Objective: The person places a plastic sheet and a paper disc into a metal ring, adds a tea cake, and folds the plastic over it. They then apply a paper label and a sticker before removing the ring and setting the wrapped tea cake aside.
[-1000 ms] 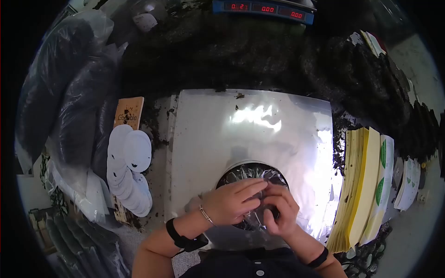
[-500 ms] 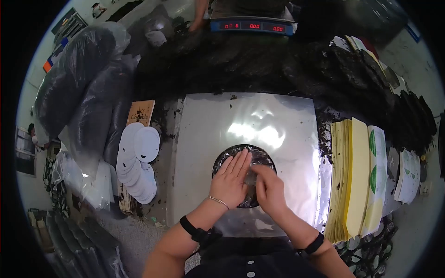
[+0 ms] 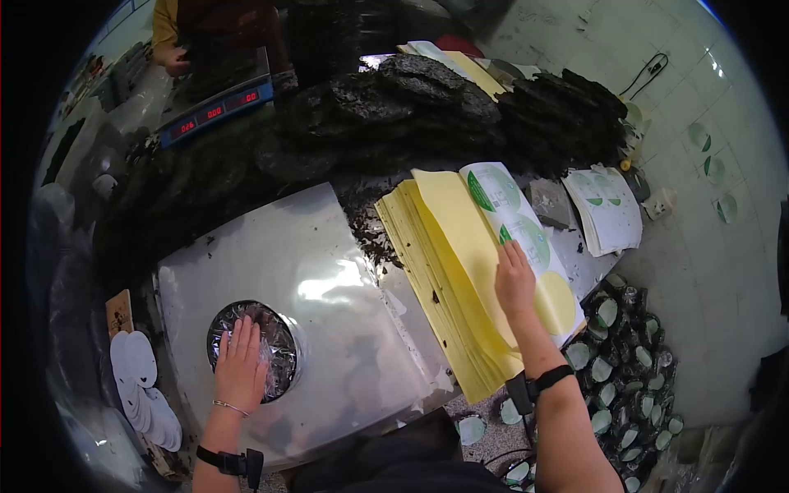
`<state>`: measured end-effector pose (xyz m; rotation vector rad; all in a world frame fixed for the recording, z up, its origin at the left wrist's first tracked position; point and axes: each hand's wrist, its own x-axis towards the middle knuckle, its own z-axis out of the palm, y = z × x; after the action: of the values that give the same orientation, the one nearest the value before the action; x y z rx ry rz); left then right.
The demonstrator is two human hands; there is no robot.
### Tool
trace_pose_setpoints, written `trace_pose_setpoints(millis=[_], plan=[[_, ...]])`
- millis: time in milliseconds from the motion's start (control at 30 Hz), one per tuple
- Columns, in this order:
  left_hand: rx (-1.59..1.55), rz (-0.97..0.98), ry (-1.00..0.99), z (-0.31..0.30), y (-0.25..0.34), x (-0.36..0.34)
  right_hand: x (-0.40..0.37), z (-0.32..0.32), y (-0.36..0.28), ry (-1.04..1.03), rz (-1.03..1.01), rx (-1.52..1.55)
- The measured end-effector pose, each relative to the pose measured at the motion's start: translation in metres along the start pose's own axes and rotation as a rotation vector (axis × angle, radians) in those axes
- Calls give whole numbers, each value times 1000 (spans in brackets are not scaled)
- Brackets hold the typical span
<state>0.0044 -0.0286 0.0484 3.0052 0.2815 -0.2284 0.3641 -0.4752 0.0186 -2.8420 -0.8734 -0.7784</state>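
My left hand (image 3: 238, 366) lies flat, fingers spread a little, on a round black disc (image 3: 275, 341) covered in clear plastic film. The disc rests on a shiny sheet (image 3: 329, 246) over the work surface. My right hand (image 3: 515, 283) is at the sheet of round green and white labels (image 3: 503, 197), its fingers stretched out over the labels' edge. Beneath and beside the labels lies a thick stack of yellow sheets (image 3: 452, 246). Whether my right fingertips press on the label sheet cannot be made out.
Dark dried material (image 3: 411, 107) is heaped along the back. A blue scale (image 3: 216, 113) with red digits stands back left, near another person's hand (image 3: 174, 62). White oval papers (image 3: 136, 361) lie at left. Many wrapped dark discs with labels (image 3: 604, 374) are piled at lower right.
The view has swung to the right. My right hand has left the disc and moved over to the label sheet, its fingers now extended. My left hand remains on the disc.
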Motion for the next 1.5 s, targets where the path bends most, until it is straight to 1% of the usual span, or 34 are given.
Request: trace_pose_setpoints(millis=[67, 200, 267, 300, 333, 367, 400, 433, 467, 500, 533, 567, 600, 633, 667, 700, 733, 800, 867, 900, 967, 1000, 1033, 1067, 1100, 1167, 1200, 1233, 1267, 1300, 1367, 1400, 1467, 1500], plan=[[-26, -21, -25, -3, 3, 4, -28, 45, 66, -28, -63, -25], [-46, -38, -56, -10, 7, 6, -35, 59, 64, 3, -122, -100], [-49, -29, -53, -10, 5, 4, -21, 54, 59, 87, 49, 77], [-55, -19, -43, -10, 3, 4, -8, 46, 61, 91, 37, 79], [-62, -32, -39, -6, 1, 3, 4, 37, 67, 59, 308, 97], [65, 17, 6, 0, -2, 2, 14, 30, 76, 20, 579, 114], [197, 67, 42, 3, -6, 0, 12, 39, 120, 65, 570, 47], [106, 54, 45, 6, -6, -1, 11, 35, 168, 33, 701, -13], [25, 23, 50, 2, -2, 0, -7, 44, 237, 192, 772, -132], [-32, -19, 20, -6, 3, 2, -25, 28, 304, 28, 861, -137], [-144, -61, 45, -8, 3, 1, -44, 15, 355, 79, 1030, 363], [-196, -91, 46, -11, 4, 1, -52, -14, 380, 194, 1236, 808], [-159, -75, 69, -6, 1, 0, -37, -53, 336, 195, 1124, 974], [-37, -15, 103, -2, -3, -1, -2, -99, 212, 363, 1065, 967], [-135, -14, 132, -9, 0, -2, 14, -100, 139, 347, 992, 1033], [-168, -26, 133, -11, 1, -1, 19, -100, 83, 341, 924, 1087], [-158, -33, 141, -8, 0, -2, 5, -87, 8, 131, 675, 1064], [-119, -39, 137, -1, -2, 0, -29, -58, -141, -175, 145, 1045], [-85, -52, 158, 0, -2, 0, 0, -114, -301, -434, -363, 845], [-747, -179, 114, -17, -2, 2, -11, -106, -336, -506, -423, 912], [-745, -209, 144, 17, -4, -3, -20, -94, -372, -593, -520, 796], [-765, -235, 91, 9, -6, -2, -17, -94, -378, -603, -523, 788], [-782, -261, 38, 2, -8, -1, -15, -97, -382, -622, -547, 674], [-882, -270, 43, -1, -8, -1, -12, -102, -384, -643, -574, 559], [-977, -268, 45, 1, -9, 0, -4, -111, -382, -662, -579, 548], [-1168, -266, 49, 5, -10, 0, 28, -127, -380, -811, -684, 486], [-1021, -214, 152, 8, -10, 0, 44, -126, -389, -830, -590, 653], [-873, -166, 249, 10, -9, -1, 53, -103, -404, -841, -591, 644], [-871, -150, 319, 5, -14, -3, 52, -68, -420, -704, -679, 623], [-916, -190, 5, -10, -22, -10, 47, -51, -427, -567, -763, 604], [-557, 180, 182, 20, -43, -35, 45, -50, -427, -583, -764, 596], [-571, 150, 182, 19, -48, -55, 44, -51, -427, -589, -765, 593], [-308, 282, 288, 8, -62, -82, 43, -51, -435, -587, -774, 594], [-313, 277, 280, 4, -63, -83, 37, -55, -439, -594, -771, 585]])
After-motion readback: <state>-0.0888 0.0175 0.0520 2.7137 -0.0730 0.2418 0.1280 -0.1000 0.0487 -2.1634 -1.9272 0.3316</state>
